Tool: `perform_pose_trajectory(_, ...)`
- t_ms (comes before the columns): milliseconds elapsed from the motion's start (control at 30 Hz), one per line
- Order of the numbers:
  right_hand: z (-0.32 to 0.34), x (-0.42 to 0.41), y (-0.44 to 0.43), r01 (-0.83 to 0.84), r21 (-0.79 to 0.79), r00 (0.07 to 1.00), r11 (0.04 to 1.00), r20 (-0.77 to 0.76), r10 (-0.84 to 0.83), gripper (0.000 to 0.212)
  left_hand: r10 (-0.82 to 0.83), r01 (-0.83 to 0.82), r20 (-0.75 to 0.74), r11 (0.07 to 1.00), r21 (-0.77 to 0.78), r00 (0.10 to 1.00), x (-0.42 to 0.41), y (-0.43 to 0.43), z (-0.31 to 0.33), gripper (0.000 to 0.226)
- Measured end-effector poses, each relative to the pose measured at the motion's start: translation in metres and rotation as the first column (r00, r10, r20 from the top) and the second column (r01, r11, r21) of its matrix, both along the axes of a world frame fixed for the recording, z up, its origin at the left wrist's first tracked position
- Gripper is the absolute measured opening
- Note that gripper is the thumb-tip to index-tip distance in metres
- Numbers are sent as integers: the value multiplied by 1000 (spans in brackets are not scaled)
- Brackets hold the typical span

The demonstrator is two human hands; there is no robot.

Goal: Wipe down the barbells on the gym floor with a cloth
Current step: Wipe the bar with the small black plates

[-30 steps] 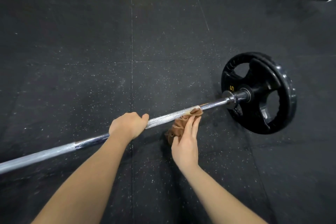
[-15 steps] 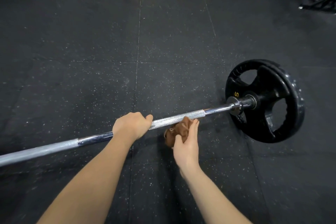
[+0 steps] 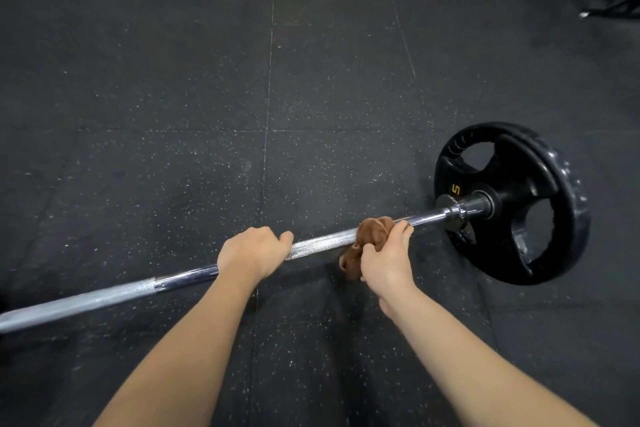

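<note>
Two hands on bar (image 3: 322,243), which rests over floor (image 3: 173,80), long axis lower left to upper right. Our left hand (image 3: 251,253) curls round it; our right hand (image 3: 386,262) grips cloth (image 3: 372,235) against it. Plate (image 3: 540,246) lies right of cloth; we judge right hand nearer.

Left hand (image 3: 254,251) grips barbell (image 3: 320,244); right hand (image 3: 388,262) pinches cloth (image 3: 372,233).

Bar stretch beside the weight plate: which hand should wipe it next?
Right. The right hand holds the cloth on the bar, nearer the plate; the left hand grips bare bar farther away.
</note>
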State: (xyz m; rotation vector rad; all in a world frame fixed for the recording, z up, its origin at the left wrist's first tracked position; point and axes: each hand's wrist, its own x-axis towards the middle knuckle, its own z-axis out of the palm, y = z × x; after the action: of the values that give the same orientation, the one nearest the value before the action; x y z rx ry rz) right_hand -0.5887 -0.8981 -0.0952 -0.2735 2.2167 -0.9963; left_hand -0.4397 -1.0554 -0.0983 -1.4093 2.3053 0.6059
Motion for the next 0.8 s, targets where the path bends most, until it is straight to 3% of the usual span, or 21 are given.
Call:
perform_pose_trajectory(167, -5, -15, 18, -92, -18, 993, 996, 77, 93, 88, 9, -9, 8, 1000, -7, 1000, 0, 2, 1, 46)
perform_pose_trajectory(333, 3, -15, -2, 99, -8, 988, 995, 118, -97, 90, 31, -31, 8, 999, -16, 999, -3, 5, 2, 44)
perform_pose_trajectory(433, 4, 9, -8, 14, -31, 993, 999, 122, -10, 85, 45, -45, 12, 999, -4, 999, -4, 5, 2, 44)
perform_pose_trajectory(600, -6, 45, -10, -55, -155, 951, 986, 294, 99, 100, 43, -42, 14, 999, -17, 999, -6, 4, 0, 45)
perform_pose_trajectory(800, -7, -1, -9, 128, -90, 971, 988, 212, -106, 94, 47, -47, -5, 998, -30, 999, -5, 4, -1, 47)
